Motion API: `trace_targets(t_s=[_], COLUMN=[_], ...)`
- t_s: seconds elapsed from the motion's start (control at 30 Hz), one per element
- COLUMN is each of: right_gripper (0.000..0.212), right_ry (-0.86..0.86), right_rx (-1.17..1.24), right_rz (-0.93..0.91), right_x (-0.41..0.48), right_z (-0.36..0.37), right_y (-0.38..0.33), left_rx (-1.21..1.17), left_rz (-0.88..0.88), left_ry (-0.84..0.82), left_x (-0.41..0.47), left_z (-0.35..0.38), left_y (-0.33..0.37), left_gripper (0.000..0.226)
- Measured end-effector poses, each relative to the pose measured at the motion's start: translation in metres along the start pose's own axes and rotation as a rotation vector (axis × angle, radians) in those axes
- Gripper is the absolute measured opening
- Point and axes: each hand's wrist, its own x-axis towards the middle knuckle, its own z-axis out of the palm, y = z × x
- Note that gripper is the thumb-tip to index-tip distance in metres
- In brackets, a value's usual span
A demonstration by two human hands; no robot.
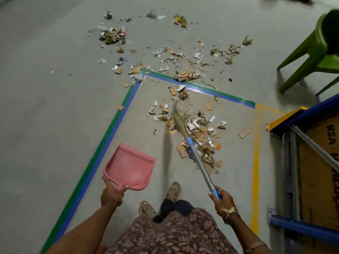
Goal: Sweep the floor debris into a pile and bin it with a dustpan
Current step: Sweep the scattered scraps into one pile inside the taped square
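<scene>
Debris (198, 125) scattered on floor (45, 107), right hand (222, 200) fingers curled round broom (200, 162), left hand (111, 194) gripping dustpan (130, 166) handle

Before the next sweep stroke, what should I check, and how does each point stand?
1. Right hand grips the broom handle: ok.
2. Left hand holds the pink dustpan, nothing in it: ok.
3. Bristles down among the debris: ok.
4. Debris in one pile: not ok, scattered on both sides of the tape line.
5. Bin location: cannot tell, none in view.
</scene>
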Motion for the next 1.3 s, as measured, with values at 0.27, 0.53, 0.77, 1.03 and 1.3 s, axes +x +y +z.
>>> trace_targets(t_s=[0.27,0.53,0.77,1.03,1.3], right_gripper=[0.053,0.050,0.042,0.029,0.032], right_ry=[-0.310,-0.402,-0.298,-0.156,0.004], right_rx=[-0.211,-0.402,-0.379,-0.339,-0.168], right_rz=[-0.104,-0.068,0.058,0.193,0.353], right_x=[0.103,0.159,0.134,0.066,-0.004], right_z=[0.050,0.087,0.092,0.153,0.258], right_y=[-0.099,-0.178,-0.166,-0.178,-0.244], left_rx=[-0.134,-0.091,-0.004,0.182,0.145], left_rz=[-0.020,-0.035,0.003,0.104,0.192], left_ry=[0.095,0.225,0.145,0.012,-0.088], left_x=[0.003,0.013,0.050,0.122,0.245], left_z=[-0.055,-0.099,-0.123,-0.184,-0.273], left_y=[0.032,0.104,0.111,0.076,0.011], left_gripper=[0.128,0.113,0.119,0.120,0.122])
